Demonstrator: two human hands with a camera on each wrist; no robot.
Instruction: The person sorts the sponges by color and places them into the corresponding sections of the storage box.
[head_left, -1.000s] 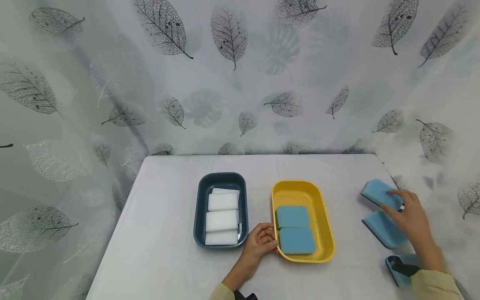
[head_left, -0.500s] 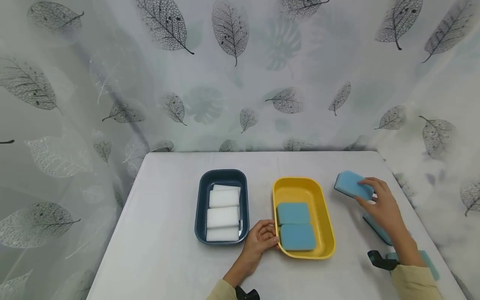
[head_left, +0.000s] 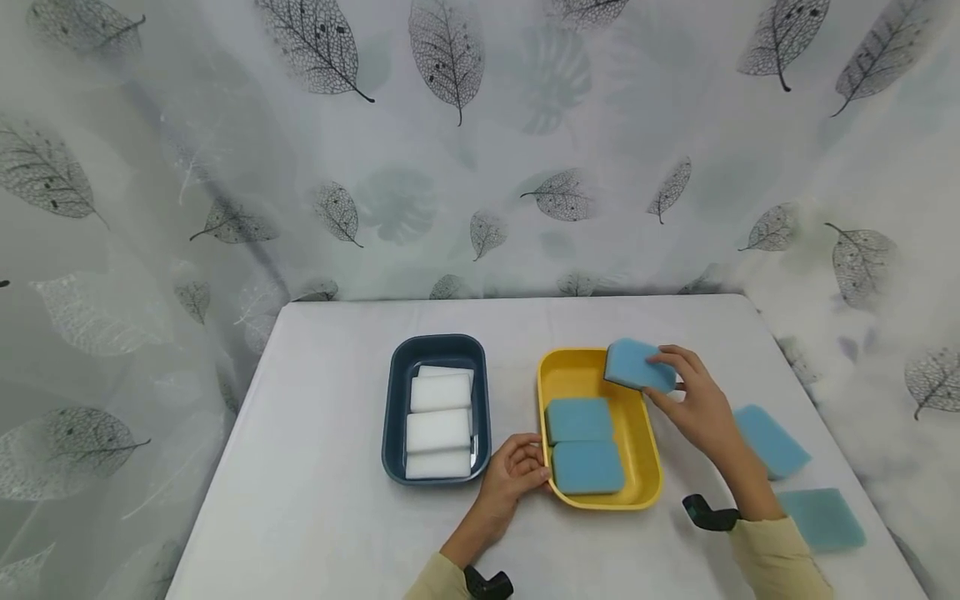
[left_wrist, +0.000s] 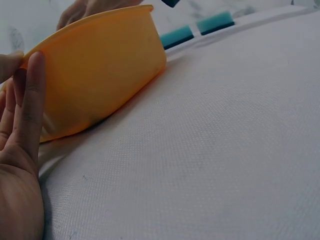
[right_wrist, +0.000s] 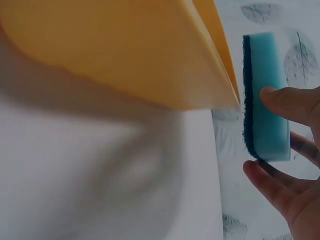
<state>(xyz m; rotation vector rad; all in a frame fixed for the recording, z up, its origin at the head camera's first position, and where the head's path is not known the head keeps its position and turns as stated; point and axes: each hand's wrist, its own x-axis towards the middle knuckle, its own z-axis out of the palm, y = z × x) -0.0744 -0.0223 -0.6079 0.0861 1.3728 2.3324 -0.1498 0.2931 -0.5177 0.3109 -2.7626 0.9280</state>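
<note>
My right hand [head_left: 696,408] pinches a blue sponge [head_left: 637,364] with a dark scouring layer on its underside, above the far right rim of the yellow tray [head_left: 651,467]. In the right wrist view the held sponge [right_wrist: 270,95] shows between thumb and fingers, beside the tray wall [right_wrist: 125,50]. My left hand [head_left: 510,479] grips the tray's near left rim; the left wrist view shows the thumb over the rim and fingers [left_wrist: 32,100] against the outer wall. Inside the tray lie two blue sponges, one nearer [head_left: 588,467] and one behind it [head_left: 579,419].
Left of the yellow tray stands a dark blue tray [head_left: 387,433] with several white sponges [head_left: 439,431]. Two more blue sponges lie on the table's right side, one farther [head_left: 771,442] and one nearer [head_left: 822,519], partly behind the right forearm. A leaf-patterned curtain [head_left: 480,167] hangs beyond the white table.
My right hand has lifted a blue sponge from the right side and carried it left to the yellow tray's far right rim. The left hand keeps its grip on the tray.
</note>
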